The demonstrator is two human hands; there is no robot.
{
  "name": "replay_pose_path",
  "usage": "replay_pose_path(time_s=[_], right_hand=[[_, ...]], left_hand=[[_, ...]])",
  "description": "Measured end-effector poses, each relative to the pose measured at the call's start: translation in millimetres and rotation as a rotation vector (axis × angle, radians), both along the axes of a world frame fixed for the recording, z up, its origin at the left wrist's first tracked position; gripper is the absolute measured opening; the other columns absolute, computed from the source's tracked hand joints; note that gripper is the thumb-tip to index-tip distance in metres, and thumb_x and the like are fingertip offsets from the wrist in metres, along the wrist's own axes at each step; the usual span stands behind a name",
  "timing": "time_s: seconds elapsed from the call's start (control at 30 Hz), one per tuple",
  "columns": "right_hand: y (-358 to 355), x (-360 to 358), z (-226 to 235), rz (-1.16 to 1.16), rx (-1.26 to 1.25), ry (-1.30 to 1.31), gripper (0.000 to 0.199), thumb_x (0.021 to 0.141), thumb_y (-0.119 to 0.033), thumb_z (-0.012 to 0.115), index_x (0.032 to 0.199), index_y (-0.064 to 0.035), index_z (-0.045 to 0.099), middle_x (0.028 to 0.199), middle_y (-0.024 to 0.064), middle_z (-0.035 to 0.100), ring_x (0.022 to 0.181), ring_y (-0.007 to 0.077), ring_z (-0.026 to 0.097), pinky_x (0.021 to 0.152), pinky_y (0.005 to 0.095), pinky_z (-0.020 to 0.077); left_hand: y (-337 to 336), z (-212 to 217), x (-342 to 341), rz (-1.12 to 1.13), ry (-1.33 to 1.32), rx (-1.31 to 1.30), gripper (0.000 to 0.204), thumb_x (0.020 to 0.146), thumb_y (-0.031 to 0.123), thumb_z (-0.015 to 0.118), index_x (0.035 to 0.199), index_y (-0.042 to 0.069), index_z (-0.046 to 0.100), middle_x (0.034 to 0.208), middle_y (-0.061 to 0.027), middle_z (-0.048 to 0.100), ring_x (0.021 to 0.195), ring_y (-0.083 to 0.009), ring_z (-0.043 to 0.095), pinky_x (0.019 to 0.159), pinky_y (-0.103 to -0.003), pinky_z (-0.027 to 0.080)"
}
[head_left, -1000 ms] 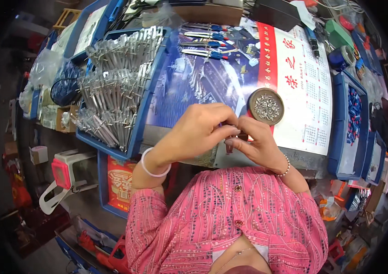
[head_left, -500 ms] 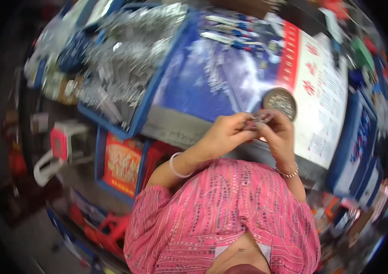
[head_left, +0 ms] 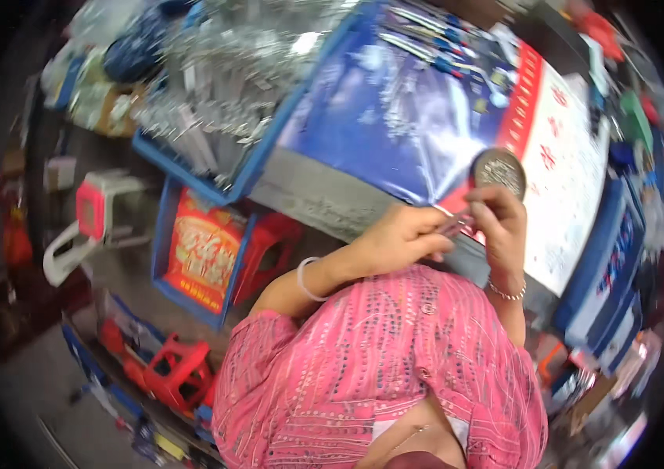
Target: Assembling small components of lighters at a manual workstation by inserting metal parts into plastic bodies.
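My left hand point(head_left: 402, 241) and my right hand point(head_left: 500, 230) meet over the near edge of the table, both pinching one small metal part point(head_left: 454, 225) between their fingertips. The part is thin and silvery and mostly hidden by my fingers. A round metal tin point(head_left: 498, 170) with small pieces in it sits just beyond my right hand on the table's printed sheet point(head_left: 394, 117). A white bangle circles my left wrist and a beaded bracelet my right. My pink patterned top fills the lower middle of the view.
A blue tray point(head_left: 222, 102) heaped with shiny metal parts stands at the left of the table. Blue-handled tools point(head_left: 441, 47) lie at the back. Blue boxes point(head_left: 606, 258) line the right. Below are a red-printed crate point(head_left: 203, 246), red stools point(head_left: 179, 371) and a pink-and-white device point(head_left: 93, 211).
The view has tilted and swung, so the table now sits up and to the right. My hands stay together on the small part, now nearer the table's front edge by the tin.
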State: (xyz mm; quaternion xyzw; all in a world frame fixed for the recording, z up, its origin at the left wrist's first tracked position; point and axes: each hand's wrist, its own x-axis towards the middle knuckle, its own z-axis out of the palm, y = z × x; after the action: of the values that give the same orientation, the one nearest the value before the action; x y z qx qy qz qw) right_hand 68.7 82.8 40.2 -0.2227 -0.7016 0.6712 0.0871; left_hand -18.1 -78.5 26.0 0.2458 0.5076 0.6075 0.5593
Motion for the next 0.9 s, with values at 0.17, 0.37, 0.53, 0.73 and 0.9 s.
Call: replay_pose_path(time_s=[0.17, 0.37, 0.53, 0.73, 0.9], right_hand=[[-3, 1, 1, -0.009, -0.092, 0.033, 0.013, 0.083, -0.012, 0.060, 0.074, -0.0025, 0.057, 0.059, -0.0028, 0.050, 0.049, 0.0022, 0.040, 0.042, 0.0179, 0.0287], [4, 6, 4, -0.051, -0.258, -0.016, 0.017, 0.082, -0.014, 0.063, 0.072, -0.0023, 0.056, 0.062, -0.0038, 0.051, 0.056, 0.0022, 0.044, 0.049, 0.0177, 0.0346], [15, 8, -1, -0.033, -0.392, -0.073, 0.017, 0.082, -0.015, 0.063, 0.072, -0.0027, 0.056, 0.061, -0.0039, 0.051, 0.052, 0.0012, 0.041, 0.045, 0.0164, 0.0309], [21, 12, -12, 0.043, -0.516, 0.098, 0.015, 0.082, -0.016, 0.062, 0.076, -0.0034, 0.057, 0.063, -0.0027, 0.053, 0.053, 0.0019, 0.044, 0.046, 0.0165, 0.0346], [21, 11, -6, -0.005, -0.431, 0.033, 0.014, 0.083, -0.017, 0.061, 0.080, -0.0038, 0.058, 0.068, -0.0009, 0.057, 0.058, 0.0030, 0.049, 0.050, 0.0172, 0.0392]], left_hand=[[0, 7, -5, -0.022, 0.049, -0.151, 0.019, 0.084, 0.004, 0.055, 0.101, -0.003, 0.058, 0.081, -0.0056, 0.064, 0.071, -0.0092, 0.060, 0.064, -0.021, 0.047], [9, -2, -4, -0.074, 0.000, -0.128, 0.014, 0.085, 0.008, 0.055, 0.095, -0.002, 0.058, 0.081, -0.0065, 0.064, 0.071, -0.0113, 0.061, 0.064, -0.022, 0.048], [18, 4, -1, -0.020, -0.197, -0.107, 0.026, 0.090, 0.021, 0.051, 0.096, -0.004, 0.055, 0.079, -0.0094, 0.062, 0.066, -0.0126, 0.061, 0.061, -0.023, 0.049], [23, -11, -10, -0.114, -0.856, -0.033, 0.033, 0.091, 0.026, 0.049, 0.103, -0.004, 0.051, 0.077, -0.0100, 0.062, 0.063, -0.0145, 0.062, 0.056, -0.024, 0.050], [24, -16, 0, -0.052, -0.541, -0.077, 0.023, 0.087, 0.018, 0.057, 0.096, -0.002, 0.053, 0.073, -0.0085, 0.061, 0.059, -0.0130, 0.061, 0.053, -0.022, 0.048]])
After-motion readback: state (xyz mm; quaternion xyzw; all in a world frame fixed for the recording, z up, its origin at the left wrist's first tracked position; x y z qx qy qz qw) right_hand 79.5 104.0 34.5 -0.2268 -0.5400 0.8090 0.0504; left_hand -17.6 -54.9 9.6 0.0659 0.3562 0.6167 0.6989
